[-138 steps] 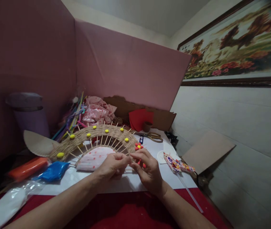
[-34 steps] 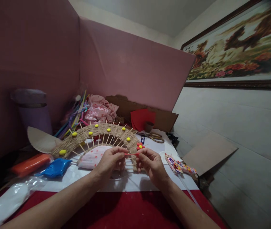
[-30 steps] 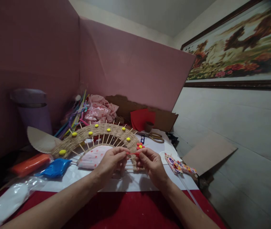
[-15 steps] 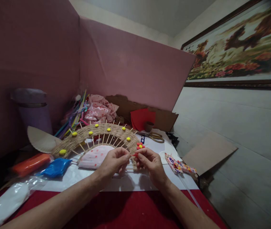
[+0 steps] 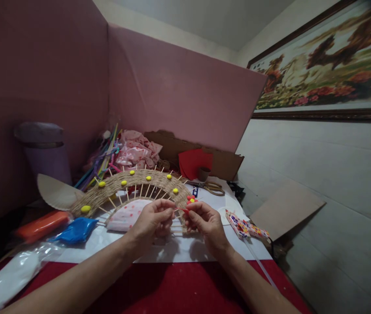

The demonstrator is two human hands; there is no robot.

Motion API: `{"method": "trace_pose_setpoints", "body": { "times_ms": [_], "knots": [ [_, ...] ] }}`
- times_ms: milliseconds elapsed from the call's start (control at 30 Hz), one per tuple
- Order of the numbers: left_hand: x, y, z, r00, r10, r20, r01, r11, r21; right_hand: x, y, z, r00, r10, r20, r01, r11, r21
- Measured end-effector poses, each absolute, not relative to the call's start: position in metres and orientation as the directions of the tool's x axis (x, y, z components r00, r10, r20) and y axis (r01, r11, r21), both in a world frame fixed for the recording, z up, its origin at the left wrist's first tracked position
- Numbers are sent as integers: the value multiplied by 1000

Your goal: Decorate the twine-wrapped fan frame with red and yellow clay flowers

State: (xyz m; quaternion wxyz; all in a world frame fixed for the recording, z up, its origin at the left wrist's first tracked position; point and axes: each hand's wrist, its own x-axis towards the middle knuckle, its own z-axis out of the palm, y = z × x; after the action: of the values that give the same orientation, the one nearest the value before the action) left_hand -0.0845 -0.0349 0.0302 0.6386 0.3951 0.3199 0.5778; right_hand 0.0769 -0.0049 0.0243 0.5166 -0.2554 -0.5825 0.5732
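Between my two hands a thin strand of red clay (image 5: 182,210) is stretched. My left hand (image 5: 159,218) pinches its left end, and my right hand (image 5: 206,224) pinches the thicker right end. Behind them stands an arch of woven twine (image 5: 149,172) with short sticks and several yellow dots (image 5: 132,172). A red flower with a yellow centre (image 5: 192,199) sits at the arch's right side, just above my right fingers. Inside the arch lies a half-round of white cloth with red dots (image 5: 129,213), partly behind my left hand.
Packs of orange (image 5: 43,226), blue (image 5: 76,230) and white clay (image 5: 8,279) lie at the left. Scissors (image 5: 213,187), red sheets (image 5: 193,162) and a small brown cup (image 5: 203,173) are behind. A patterned glue gun (image 5: 246,226) lies at the right.
The red clay is now drawn out into a thin strand between my hands. My left hand has shifted slightly and its fingers have curled in more.
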Motion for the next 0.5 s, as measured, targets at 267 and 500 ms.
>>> {"method": "trace_pose_setpoints", "body": {
  "times_ms": [267, 500],
  "knots": [
    [-82, -35, 28, 77, 995, 70, -349, -39, 936, 77, -6, 24, -336, 883, 328, -241, 255, -936],
    [-89, -33, 36, -259, 964, 52, -447, -168, 879, 78, -4, 23, -329, 877, 351, -248, 278, -928]
  ]
}}
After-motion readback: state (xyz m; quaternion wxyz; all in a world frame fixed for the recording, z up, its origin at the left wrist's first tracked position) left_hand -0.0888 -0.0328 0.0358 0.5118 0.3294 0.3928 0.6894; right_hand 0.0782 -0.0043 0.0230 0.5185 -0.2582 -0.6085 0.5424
